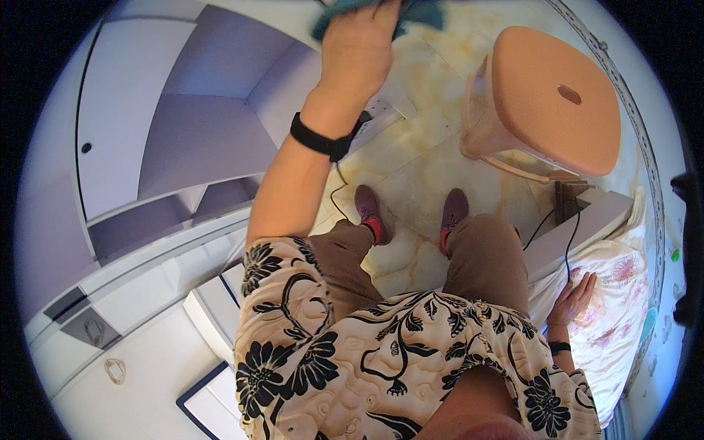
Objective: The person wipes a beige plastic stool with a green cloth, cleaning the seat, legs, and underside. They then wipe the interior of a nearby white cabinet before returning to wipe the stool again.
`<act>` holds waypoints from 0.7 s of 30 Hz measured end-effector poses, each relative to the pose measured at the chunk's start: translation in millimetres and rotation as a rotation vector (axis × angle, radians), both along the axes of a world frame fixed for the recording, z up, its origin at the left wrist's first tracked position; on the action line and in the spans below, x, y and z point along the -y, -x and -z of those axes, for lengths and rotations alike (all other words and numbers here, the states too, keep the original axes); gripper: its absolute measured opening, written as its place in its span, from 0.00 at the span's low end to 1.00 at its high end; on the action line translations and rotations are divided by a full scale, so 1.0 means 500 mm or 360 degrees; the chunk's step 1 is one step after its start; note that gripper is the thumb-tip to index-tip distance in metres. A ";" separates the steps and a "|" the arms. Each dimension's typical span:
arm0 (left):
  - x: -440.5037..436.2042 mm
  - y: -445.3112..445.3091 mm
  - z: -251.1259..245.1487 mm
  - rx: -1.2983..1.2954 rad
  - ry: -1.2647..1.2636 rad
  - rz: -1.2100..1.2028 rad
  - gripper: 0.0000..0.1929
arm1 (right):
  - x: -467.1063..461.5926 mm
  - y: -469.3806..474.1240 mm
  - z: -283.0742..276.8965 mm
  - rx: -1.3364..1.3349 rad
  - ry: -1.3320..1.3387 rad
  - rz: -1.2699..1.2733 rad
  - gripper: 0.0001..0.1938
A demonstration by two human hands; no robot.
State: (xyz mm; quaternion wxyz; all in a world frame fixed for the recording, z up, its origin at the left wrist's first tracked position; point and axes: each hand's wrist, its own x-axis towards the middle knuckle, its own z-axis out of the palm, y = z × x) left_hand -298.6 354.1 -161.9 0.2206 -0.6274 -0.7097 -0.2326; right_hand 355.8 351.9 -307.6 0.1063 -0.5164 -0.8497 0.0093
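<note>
At the top edge of the view my left hand [360, 52] grips a teal cloth [421, 16], part of which is cut off by the frame. A black band [319, 137] circles that wrist. My right hand [575, 300] rests on a white bed sheet [610, 330] with a reddish floral print, and nothing shows in its grasp. A black cord [575, 236] runs down to beside its fingers; whether they touch is unclear. To the left of my raised arm stands a white cabinet [212, 137] with bare-looking shelves.
A peach plastic stool [544, 110] stands ahead on the right, on marbled floor tiles [407, 165]. Beyond my left wrist lies a power strip [377, 110]. A bed frame [583, 225] edges my right side. The cabinet has a white door [124, 110] with a round black finger pull.
</note>
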 end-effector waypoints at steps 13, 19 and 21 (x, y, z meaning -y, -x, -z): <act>-0.015 -0.074 0.675 -0.0534 0.1882 -0.0372 0.17 | 0.021 -0.022 -0.024 0.0018 0.0024 -0.0015 0.26; -0.035 -0.064 0.640 -0.0697 0.1933 -0.0174 0.14 | 0.030 -0.031 -0.026 0.0025 0.0052 0.0007 0.27; -0.041 -0.050 0.566 -0.0435 0.1918 -0.0083 0.11 | 0.031 -0.027 -0.024 -0.0013 0.0089 0.0039 0.27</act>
